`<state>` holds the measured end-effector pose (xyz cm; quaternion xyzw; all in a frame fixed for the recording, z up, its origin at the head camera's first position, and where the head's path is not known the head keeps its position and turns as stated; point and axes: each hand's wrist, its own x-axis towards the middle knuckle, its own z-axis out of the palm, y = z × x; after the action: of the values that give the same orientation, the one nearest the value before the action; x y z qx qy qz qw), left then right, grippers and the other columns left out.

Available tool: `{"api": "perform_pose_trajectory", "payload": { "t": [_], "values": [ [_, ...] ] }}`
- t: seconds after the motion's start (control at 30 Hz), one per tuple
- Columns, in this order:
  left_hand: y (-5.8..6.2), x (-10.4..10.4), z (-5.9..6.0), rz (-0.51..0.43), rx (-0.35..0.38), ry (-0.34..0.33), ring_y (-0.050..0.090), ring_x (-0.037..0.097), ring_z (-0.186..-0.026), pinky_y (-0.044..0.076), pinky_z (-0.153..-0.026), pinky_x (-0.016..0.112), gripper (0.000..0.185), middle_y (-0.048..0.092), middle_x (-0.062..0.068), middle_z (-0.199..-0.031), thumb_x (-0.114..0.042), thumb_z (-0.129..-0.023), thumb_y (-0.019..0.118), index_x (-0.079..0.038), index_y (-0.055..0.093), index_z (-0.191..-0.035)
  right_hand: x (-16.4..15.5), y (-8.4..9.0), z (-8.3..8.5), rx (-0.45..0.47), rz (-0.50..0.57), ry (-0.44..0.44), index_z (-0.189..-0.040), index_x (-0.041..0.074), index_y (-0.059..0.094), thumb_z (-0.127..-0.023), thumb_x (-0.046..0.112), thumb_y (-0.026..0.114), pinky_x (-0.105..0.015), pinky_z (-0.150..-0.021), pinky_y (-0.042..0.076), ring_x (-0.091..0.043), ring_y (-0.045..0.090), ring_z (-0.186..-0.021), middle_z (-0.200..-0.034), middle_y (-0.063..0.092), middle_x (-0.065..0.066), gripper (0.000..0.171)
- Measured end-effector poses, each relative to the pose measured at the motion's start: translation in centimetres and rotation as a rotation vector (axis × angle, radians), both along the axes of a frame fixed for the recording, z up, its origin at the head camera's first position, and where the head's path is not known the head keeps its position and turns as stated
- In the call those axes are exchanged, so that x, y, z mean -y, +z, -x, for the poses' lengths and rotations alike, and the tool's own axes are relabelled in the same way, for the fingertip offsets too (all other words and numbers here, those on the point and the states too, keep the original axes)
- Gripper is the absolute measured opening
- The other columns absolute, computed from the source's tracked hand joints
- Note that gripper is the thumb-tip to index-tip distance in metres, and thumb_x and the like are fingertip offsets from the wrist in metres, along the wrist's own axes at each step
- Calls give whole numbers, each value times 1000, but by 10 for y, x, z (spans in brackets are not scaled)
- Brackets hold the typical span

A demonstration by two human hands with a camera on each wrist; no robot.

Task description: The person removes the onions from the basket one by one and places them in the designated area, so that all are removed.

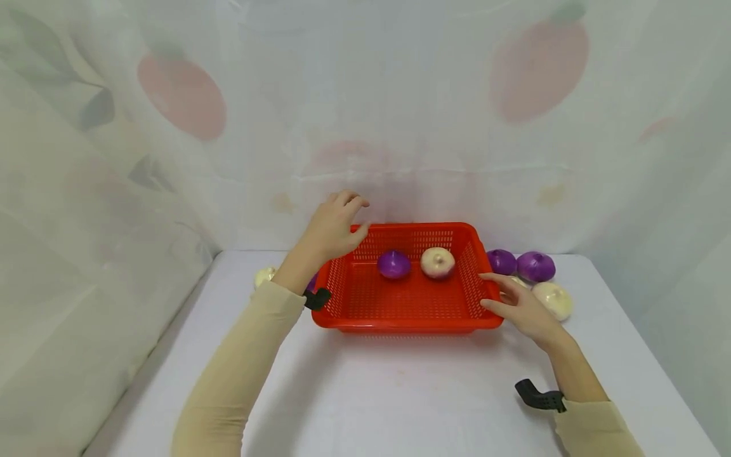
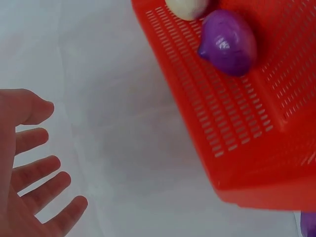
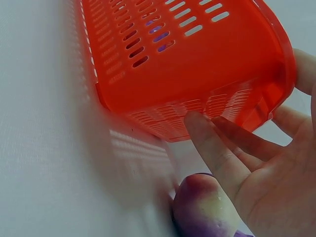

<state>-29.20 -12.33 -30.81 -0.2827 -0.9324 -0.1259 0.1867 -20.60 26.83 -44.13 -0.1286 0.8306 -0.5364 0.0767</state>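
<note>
A red slotted basket (image 1: 400, 324) stands mid-table, holding a purple onion (image 1: 394, 264) and a white onion (image 1: 437, 262). My left hand (image 1: 360, 217) hovers over the basket's far left corner with relaxed fingers and holds nothing. The left wrist view shows that empty palm (image 2: 29, 168) beside the basket (image 2: 237, 128) and the purple onion (image 2: 228, 42). My right hand (image 1: 485, 291) lies against the basket's right end. Its straight fingers (image 3: 212, 143) touch the outer wall (image 3: 197, 74) under the rim, and the thumb is by the rim.
Right of the basket lie two purple onions (image 1: 501, 261) (image 1: 535, 266) and a white onion (image 1: 552, 299). One onion (image 3: 202, 207) sits just below my right fingers. A white onion (image 1: 264, 276) lies left, behind my left arm. A printed curtain hangs at the back.
</note>
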Motion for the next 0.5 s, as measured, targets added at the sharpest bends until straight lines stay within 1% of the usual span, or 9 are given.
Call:
{"api": "perform_pose_trajectory", "payload": {
  "t": [0.13,0.23,0.37,0.5],
  "values": [
    [-6,-12,6,44,-14,-28,53,38,-121,46,-100,53,35,58,13,-131,-25,-96,63,-9,63,-127,1,0,1,-1,1,2,-153,11,43,-100,32,67,-64,-105,41,-51,37,-140,-159,32,-22,62],
    [-14,-20,14,92,-13,-37,54,35,-123,45,-104,50,36,59,12,-131,-26,-96,63,-9,63,-128,2,0,1,0,9,4,-153,11,43,-100,32,67,-64,-105,41,-51,37,-139,-159,32,-22,62],
    [-27,-31,23,141,26,-41,52,32,-126,42,-110,46,36,58,11,-134,-28,-97,62,-10,62,-129,2,0,1,1,14,3,-153,11,43,-100,31,67,-64,-105,41,-51,37,-139,-159,33,-22,61],
    [-42,-41,29,202,73,-32,48,31,-131,38,-113,46,43,54,10,-139,-32,-99,60,-13,58,-137,1,0,1,1,9,4,-152,12,43,-100,31,67,-64,-106,41,-50,37,-140,-159,33,-21,61]
  ]
}}
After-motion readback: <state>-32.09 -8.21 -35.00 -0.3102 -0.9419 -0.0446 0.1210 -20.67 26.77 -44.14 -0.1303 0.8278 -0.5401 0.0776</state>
